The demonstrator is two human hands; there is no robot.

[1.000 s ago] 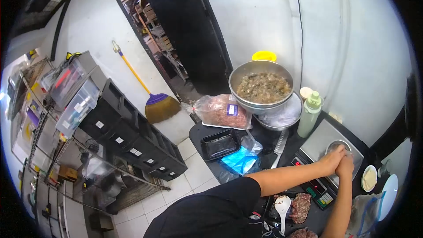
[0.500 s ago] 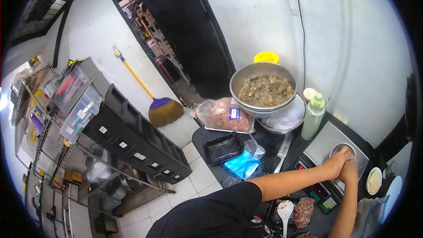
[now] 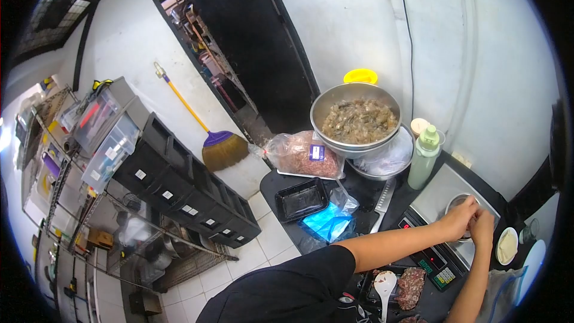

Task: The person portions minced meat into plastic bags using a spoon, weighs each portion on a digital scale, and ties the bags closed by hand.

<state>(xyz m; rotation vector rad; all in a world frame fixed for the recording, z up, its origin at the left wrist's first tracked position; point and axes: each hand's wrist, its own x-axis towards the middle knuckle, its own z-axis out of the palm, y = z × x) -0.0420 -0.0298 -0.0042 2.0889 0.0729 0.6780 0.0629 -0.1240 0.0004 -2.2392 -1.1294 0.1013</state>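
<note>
Both hands are over a round metal bowl [image 3: 455, 201] on the steel plate of a digital scale [image 3: 439, 198]. My left hand [image 3: 459, 218] has its fingers bent together at the bowl's edge. Close beside it on the right, my right hand [image 3: 481, 226] is also curled, its fingertips near those of the left. Whatever the fingers hold is too small or hidden to make out. Below the scale, a white spoon [image 3: 385, 287] lies on a black tray next to a slab of ground meat [image 3: 411, 288].
A large bowl of shrimp [image 3: 359, 121], bagged ground meat [image 3: 305, 155], a green bottle [image 3: 425, 158], a knife [image 3: 384, 202], a black tray [image 3: 302, 199] and blue plastic [image 3: 327, 220] stand or lie beyond my left arm. A small white dish [image 3: 507, 246] is right of the scale.
My hands were clasped together over the bowl; now they are slightly apart, the right one shifted to the right. More of the bowl's rim shows.
</note>
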